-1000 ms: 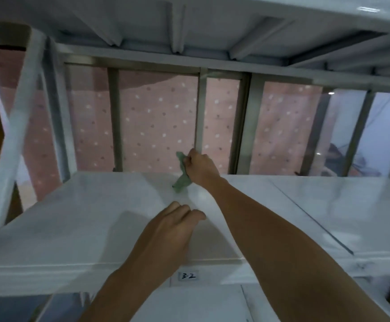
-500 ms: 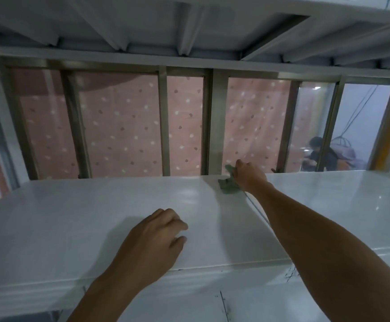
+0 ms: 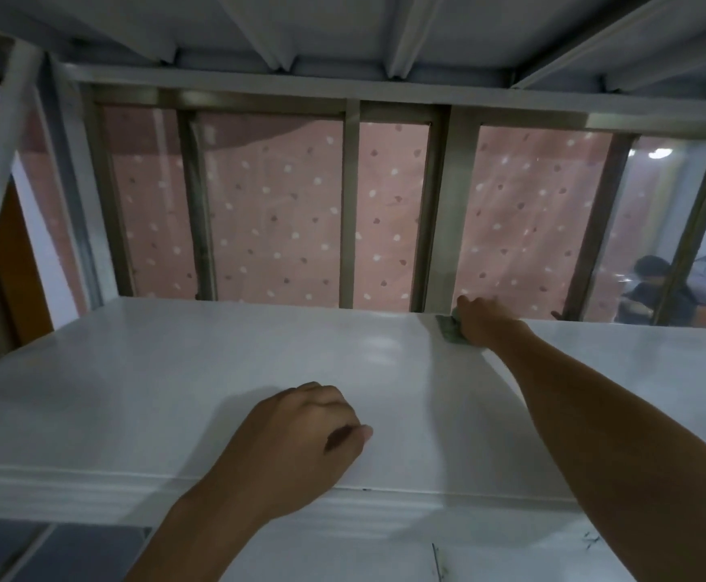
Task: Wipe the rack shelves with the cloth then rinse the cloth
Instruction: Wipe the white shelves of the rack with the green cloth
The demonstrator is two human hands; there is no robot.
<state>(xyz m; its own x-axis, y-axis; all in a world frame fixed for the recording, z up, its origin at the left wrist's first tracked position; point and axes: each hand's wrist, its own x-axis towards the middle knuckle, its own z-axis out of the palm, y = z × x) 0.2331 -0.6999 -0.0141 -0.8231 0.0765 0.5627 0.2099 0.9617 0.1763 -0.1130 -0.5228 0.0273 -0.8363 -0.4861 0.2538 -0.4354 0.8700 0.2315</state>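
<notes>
White rack shelf (image 3: 175,371) spans the view, with a pink dotted curtain (image 3: 275,203) behind. At its far edge the right hand (image 3: 483,325) presses a small crumpled green cloth (image 3: 448,327), grip curled over it; the cloth's long axis runs front to back. The left hand (image 3: 296,438) rests near the front edge, grip loosely curled, empty.

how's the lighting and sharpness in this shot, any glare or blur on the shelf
Head view: dim, bluish light overall; a soft glare patch on the shelf mid-surface; the left hand throws a faint shadow to its left; the right hand and green cloth at the back edge look slightly smeared; wide-angle makes the outer window bars lean.
</notes>
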